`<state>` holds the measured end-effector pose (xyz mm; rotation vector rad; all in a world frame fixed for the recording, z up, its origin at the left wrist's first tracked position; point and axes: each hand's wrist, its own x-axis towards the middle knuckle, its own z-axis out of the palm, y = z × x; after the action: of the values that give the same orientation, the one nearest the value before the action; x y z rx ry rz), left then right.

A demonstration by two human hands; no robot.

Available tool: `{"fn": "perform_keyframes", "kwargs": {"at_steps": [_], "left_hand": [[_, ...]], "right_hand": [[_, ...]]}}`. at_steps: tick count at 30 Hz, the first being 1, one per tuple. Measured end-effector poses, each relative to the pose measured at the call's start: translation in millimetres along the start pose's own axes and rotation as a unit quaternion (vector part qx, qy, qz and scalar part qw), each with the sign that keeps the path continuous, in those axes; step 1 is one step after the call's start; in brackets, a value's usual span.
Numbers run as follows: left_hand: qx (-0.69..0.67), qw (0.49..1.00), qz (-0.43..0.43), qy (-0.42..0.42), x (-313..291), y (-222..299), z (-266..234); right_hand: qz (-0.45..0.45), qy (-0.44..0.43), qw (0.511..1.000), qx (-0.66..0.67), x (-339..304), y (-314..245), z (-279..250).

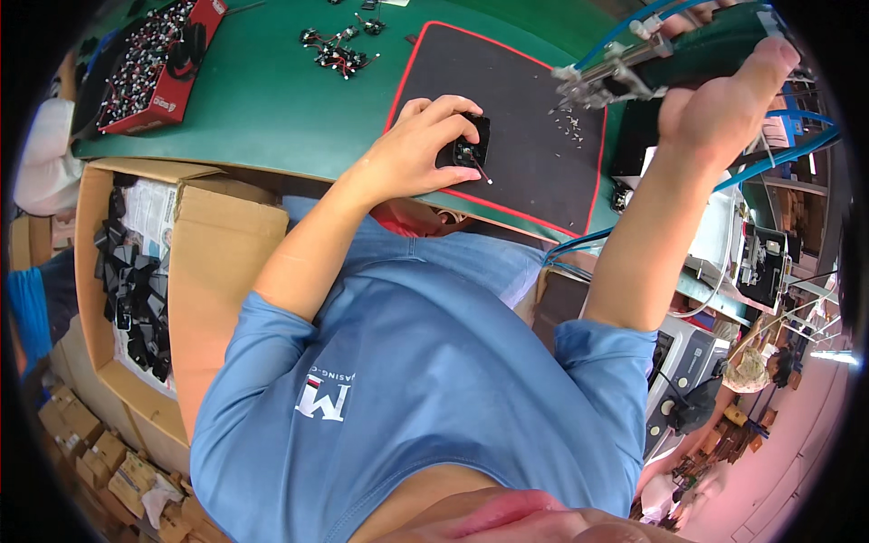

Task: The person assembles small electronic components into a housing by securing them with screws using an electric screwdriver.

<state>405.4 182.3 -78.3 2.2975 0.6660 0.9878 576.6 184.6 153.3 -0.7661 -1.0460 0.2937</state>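
On the dark mat with a red border, my left hand is closed round a small black plastic housing. A short wire with a white end sticks out of the housing toward me. At the upper right, my right hand grips a dark green powered screwdriver with a metal nozzle and blue hoses. Its tip points left and stays apart from the housing. Between the two hands, several small screws lie scattered on the mat.
A red box full of small wired parts stands at the table's left. Several wired parts lie on the green table. An open carton of black plastic pieces is at my left. Blue hoses run along the right.
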Motion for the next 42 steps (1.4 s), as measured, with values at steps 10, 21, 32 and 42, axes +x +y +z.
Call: {"fn": "perform_keyframes", "kwargs": {"at_steps": [10,21,32,42], "left_hand": [[0.031,1.0,-0.001,0.006,-1,-1,3],[0.025,1.0,0.002,0.0,1,5,-1],[0.021,1.0,-0.007,-0.003,2,6,-3],[-0.006,1.0,-0.018,-0.003,1,4,-2]], "right_hand": [[0.133,0.004,0.991,0.02,-60,-3,3],[0.104,-0.122,0.986,-0.04,-64,31,-34],[0.106,-0.131,0.984,-0.06,-63,32,-36],[0.146,-0.114,0.983,0.009,-65,47,-48]]}}
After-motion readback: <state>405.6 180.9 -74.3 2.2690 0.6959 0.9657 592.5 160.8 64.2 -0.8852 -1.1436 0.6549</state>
